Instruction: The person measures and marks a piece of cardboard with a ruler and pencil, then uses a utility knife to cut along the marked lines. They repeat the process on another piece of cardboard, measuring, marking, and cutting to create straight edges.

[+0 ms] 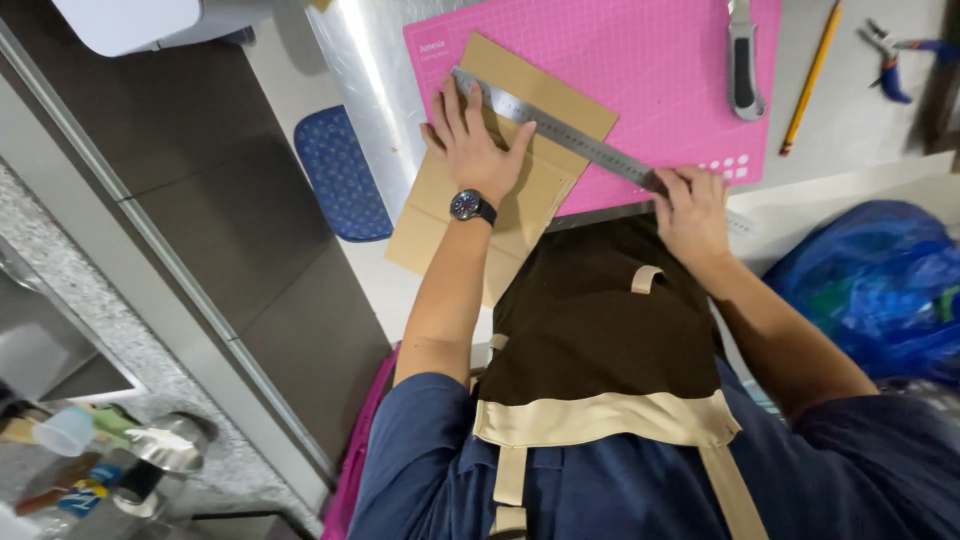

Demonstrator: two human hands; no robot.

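The cardboard [505, 190] lies partly on the pink cutting mat [650, 70] and partly past the table [860, 120] edge, its lower left part hanging over the floor with nothing under it. A steel ruler [585, 140] runs slantwise across it, from the upper left corner down to the right. The left hand [470, 150] lies flat with fingers spread, pressing the sheet and the ruler's upper stretch; the right hand [690, 205] curls over the ruler's lower end at the table edge, fingers pressed together on it. The likely trouble is slip: the ruler is held only at two places and is smooth metal on smooth board, so any sideways push could pivot it off its line. The unsupported overhang could sag or tip the sheet if the left hand eases. Fingertips of the left hand sit right against the ruler's edge, within reach of anything drawn along it. A utility knife [745, 70] rests on the mat's far side, a pencil [810, 80] and pliers [890, 60] lie on the table beyond, well apart from both hands; a blue bag [880, 280] sits at the right
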